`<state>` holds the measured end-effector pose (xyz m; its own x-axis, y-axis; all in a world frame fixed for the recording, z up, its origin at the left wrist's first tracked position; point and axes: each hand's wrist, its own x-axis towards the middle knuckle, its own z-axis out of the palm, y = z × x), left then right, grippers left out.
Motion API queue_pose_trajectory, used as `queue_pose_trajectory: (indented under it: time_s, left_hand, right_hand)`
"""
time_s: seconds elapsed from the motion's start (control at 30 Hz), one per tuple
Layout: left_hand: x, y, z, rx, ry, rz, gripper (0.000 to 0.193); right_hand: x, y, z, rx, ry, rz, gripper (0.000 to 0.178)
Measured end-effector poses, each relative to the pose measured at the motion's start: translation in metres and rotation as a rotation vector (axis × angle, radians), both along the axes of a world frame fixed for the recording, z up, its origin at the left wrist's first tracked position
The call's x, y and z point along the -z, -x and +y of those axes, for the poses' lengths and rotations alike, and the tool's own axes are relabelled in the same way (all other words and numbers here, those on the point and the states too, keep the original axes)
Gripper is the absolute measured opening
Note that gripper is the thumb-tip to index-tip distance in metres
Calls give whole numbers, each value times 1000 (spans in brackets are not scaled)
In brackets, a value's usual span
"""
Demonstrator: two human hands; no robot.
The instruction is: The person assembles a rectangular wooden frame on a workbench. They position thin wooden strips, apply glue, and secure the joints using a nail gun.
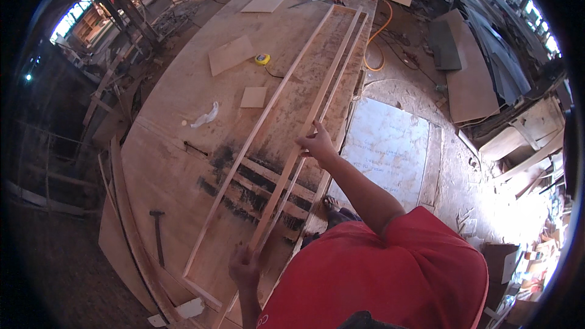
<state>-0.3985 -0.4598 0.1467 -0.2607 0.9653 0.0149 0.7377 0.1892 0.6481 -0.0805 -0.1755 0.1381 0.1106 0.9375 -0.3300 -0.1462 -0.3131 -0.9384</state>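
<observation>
The right hand (317, 145) is at mid-length of the middle strip (275, 201), a long, thin piece of wood; its grip is nearly closed, with thumb and fingers pinched on the wood. The left hand (245, 266) is near the strip's lower end, its grip closed on it too, though shadow hides some of the fingers

The middle strip runs lengthwise over the wooden surface (177, 94), slanting from the far end down toward the person's red shirt (378, 268). The left strip (242, 153) lies well apart on one side, and the right strip (345, 64) runs close along the other. A short crosspiece (203, 292) is at the near end of the left strip

Dark stains mark the wood beneath the strips. Left of them are a yellow tape measure (262, 59), a small square board (253, 97), a larger board (231, 55), a crumpled white plastic bag (206, 114) and a hammer (159, 237). An orange cord (389, 21) loops beyond the right edge, and a pale panel (384, 146) lies beside the surface
</observation>
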Motion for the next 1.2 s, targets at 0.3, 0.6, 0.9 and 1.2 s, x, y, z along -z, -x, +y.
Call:
queue_pose_trajectory:
  time_s: [0.3,0.6,0.9,1.2]
  left_hand:
    - [21,-12,8,0,-72,111,33]
    - [49,-23,31,68,-129,0,29]
    - [54,-35,55,96,-51,-10,28]
    - [57,-52,70,69,-59,-151,30]
  right_hand:
    - [13,-5,13,56,-5,-300,110]
    - [33,-20,34,52,31,-656,101]
    - [39,-34,59,25,38,-717,86]
    - [35,-44,69,57,57,-703,78]
